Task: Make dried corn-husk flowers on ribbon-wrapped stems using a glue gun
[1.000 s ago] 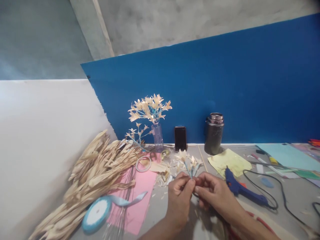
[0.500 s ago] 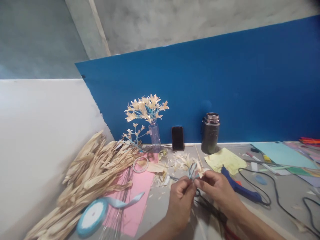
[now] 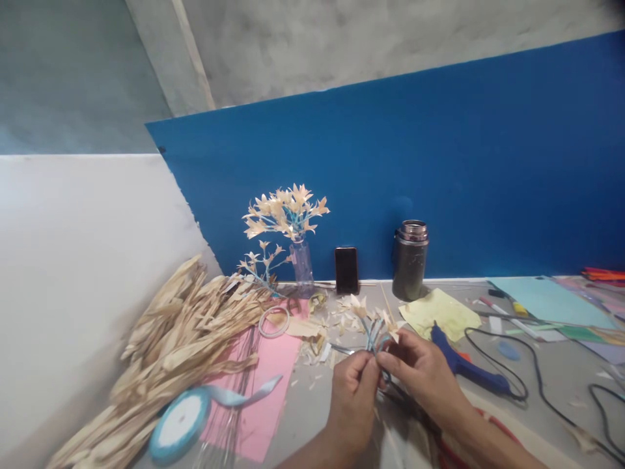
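Note:
A small spray of cream husk flowers (image 3: 360, 307) on blue-wrapped stems rises between my two hands at the front middle. My left hand (image 3: 354, 384) is closed, thumb and fingers pinching the lower stems. Against it, my right hand (image 3: 420, 365) pinches at a blue stem beside the same bunch, just under a flower on the right. The exact grip points are partly hidden by the fingers. Below the hands lie dark-handled tools (image 3: 407, 400) with red handles, mostly covered by my right arm.
Dried corn husks (image 3: 185, 339), a blue ribbon roll (image 3: 180, 423) and pink paper (image 3: 268, 391) with wires lie left. Behind stand a vase of flowers (image 3: 303, 267), a phone (image 3: 347, 270) and a flask (image 3: 411, 260). A blue glue gun (image 3: 469, 368) with its cord lies right.
The flower spray has tilted slightly, so its left blossom and blue stems show more clearly. Both hands stay nearly in place, with the right fingers shifted a little.

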`<state>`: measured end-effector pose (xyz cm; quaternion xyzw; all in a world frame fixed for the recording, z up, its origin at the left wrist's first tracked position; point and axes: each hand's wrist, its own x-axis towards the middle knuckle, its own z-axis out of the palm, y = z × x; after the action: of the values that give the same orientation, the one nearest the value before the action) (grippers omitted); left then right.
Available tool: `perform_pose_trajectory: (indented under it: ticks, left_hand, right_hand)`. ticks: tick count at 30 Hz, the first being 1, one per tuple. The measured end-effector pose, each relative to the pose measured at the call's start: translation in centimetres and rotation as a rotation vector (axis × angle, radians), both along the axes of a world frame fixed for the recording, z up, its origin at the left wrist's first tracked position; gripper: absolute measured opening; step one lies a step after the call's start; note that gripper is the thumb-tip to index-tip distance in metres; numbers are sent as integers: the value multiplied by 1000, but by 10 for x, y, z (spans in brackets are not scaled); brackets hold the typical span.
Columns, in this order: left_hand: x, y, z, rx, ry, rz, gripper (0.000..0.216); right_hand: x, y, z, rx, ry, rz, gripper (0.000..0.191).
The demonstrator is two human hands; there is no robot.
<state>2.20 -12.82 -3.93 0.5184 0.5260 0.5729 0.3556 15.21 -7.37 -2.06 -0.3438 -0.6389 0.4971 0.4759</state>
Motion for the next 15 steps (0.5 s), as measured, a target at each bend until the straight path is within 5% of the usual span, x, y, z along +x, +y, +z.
perform_pose_trajectory:
  ticks: [15]
  left_hand:
    - [1,1,4,-37,84,-17,46]
  right_hand:
    - [0,6,-7,-121,18,-26,27]
